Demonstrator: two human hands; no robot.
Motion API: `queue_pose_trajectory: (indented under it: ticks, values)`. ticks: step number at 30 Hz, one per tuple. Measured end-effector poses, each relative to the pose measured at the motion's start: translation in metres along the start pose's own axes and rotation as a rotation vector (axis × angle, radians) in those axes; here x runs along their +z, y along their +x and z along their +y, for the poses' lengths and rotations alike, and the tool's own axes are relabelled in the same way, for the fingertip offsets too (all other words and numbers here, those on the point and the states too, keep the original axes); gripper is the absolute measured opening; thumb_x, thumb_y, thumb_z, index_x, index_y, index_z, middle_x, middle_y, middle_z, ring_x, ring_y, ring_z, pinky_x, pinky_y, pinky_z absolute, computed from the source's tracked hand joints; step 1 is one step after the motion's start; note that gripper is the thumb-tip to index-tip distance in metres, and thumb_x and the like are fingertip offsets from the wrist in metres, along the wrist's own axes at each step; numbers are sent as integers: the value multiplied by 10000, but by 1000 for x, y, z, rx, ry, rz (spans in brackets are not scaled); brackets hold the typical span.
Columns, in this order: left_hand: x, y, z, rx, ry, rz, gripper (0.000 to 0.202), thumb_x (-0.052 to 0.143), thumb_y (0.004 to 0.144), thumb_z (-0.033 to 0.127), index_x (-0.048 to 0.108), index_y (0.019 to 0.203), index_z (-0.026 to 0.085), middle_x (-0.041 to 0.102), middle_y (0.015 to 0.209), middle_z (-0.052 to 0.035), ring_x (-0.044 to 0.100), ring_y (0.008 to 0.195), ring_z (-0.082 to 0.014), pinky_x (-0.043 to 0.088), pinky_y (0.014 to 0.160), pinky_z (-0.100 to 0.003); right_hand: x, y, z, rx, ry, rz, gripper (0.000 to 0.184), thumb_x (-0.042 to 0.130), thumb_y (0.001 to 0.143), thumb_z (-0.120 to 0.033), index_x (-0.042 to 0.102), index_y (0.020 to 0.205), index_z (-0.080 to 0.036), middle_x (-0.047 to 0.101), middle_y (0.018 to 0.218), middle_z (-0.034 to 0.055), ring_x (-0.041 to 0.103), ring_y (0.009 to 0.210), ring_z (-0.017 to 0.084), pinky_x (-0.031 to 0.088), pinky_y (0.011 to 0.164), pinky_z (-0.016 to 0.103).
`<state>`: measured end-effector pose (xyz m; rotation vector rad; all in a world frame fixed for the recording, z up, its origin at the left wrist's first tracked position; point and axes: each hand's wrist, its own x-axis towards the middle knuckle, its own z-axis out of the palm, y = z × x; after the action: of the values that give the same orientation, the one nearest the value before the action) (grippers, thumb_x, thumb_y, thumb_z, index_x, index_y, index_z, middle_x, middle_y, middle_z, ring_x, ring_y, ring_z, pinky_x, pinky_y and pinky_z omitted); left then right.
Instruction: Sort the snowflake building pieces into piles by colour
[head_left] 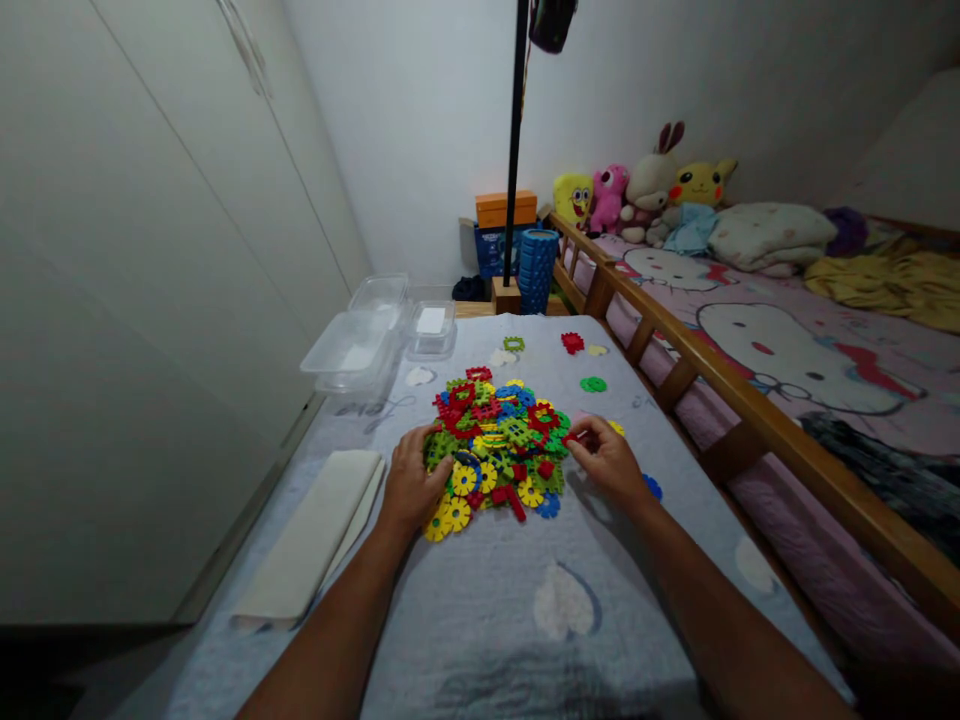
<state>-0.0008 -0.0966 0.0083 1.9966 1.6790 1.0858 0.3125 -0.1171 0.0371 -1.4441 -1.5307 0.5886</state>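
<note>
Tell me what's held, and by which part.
Right hand: a red piece, seemingly by its edge. Left hand: at the pile; any hold can't be told.

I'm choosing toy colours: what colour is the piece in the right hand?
The piece is red, clearest in the head view.

Piece pile (pixel 495 435) on cloth (pixel 487 600), containers (pixel 352 350) behind-left, bed (pixel 739 380) right

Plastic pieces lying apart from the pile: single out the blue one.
It's the blue piece beside the wrist of the right hand, partly hidden by it; the other pieces lying apart from the pile are red, green or yellow.
</note>
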Motion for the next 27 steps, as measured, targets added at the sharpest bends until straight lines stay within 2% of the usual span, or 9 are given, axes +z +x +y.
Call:
queue_pose_trajectory:
  ticks: [4,7,11,13,19,23,27]
  values:
    - [0,0,0,-11,7,-5,406,586,844,365,578,1228,234,635,1239,-99,583,1208,-286,459,1080,-475,-19,50,15,-2,-77,10,128,601,746,-317,625,812,-209,619,751,6,558,651,158,442,639,288]
    - [0,1,-1,-21,11,-20,409,585,848,371,579,1230,226,638,1236,-103,587,1197,-287,465,1070,-478,-28,100,37,36,-167,95,94,601,699,-291,609,741,-207,620,728,3,555,667,164,438,672,298]
    - [0,1,0,-19,2,-16,393,592,848,377,588,1215,238,645,1215,-95,594,1190,-284,473,1061,-474,-30,158,72,126,-244,195,20,588,676,-211,569,671,-212,620,712,5,558,709,170,419,682,289]
    - [0,1,-1,-23,-2,-13,390,593,847,372,590,1215,245,645,1219,-90,593,1193,-284,471,1065,-476,-27,178,86,159,-286,209,51,580,671,-166,564,656,-212,618,707,6,549,707,165,404,675,287]
    - [1,0,-1,-40,-8,-22,411,587,854,371,584,1240,228,633,1260,-97,573,1214,-286,449,1084,-485,-17,213,107,335,-362,188,128,573,634,-79,569,631,-206,621,672,7,559,695,165,404,670,278]
    - [1,-1,-1,-44,-9,-31,420,573,866,363,574,1260,216,624,1275,-101,567,1217,-281,450,1079,-486,-14,224,111,354,-354,203,114,587,614,-91,568,611,-203,641,689,29,584,726,188,425,707,291]
    - [0,-1,-1,-45,-6,-33,423,574,865,358,572,1265,218,620,1285,-104,563,1225,-285,448,1080,-493,-12,229,115,348,-303,200,102,587,621,-126,628,685,-194,678,766,41,617,778,198,448,730,287]
